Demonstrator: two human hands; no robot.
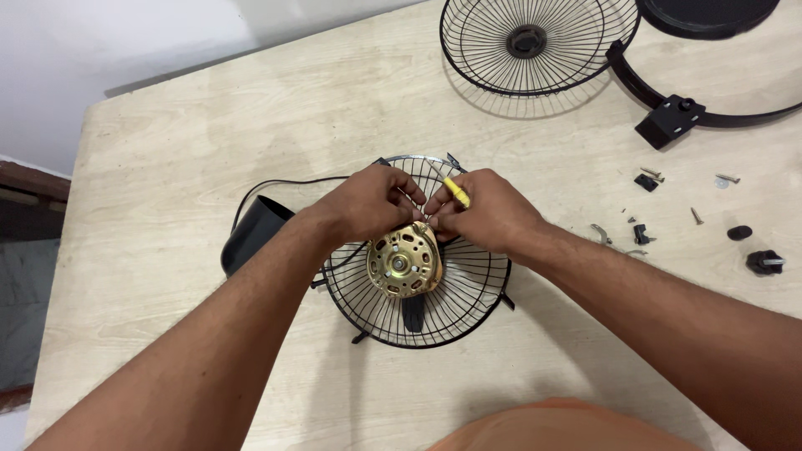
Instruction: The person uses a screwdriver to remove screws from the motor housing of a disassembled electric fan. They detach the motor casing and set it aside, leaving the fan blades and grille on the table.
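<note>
head view: left hand (368,205) and right hand (484,213) meet above the brass-coloured motor (405,263), seated at the centre of the rear wire guard (468,301) on the tabletop (209,150). right fingers closed around a yellow-handled tool (456,192), tip hidden near the motor's upper edge. left fingers curled together against the guard wires and motor top; cannot tell what is pinched there, if anything. black housing cover (255,234) and black cable (292,182) lying just left of the guard.

risks, judged from this layout:
- tool tip slipping off a hidden fastener, caused by an angled grip; likely striking the left fingertips just beside it.
- guard rocking on its curved wires under downward pressure, tilting the motor.
- cable snagging under the left forearm, dragging the housing cover.
- loose screws and small parts (668,213) scattered well right, easily swept by the right forearm.
- front guard (526,42) and black ring bracket (668,117) well apart, no hazard.
</note>
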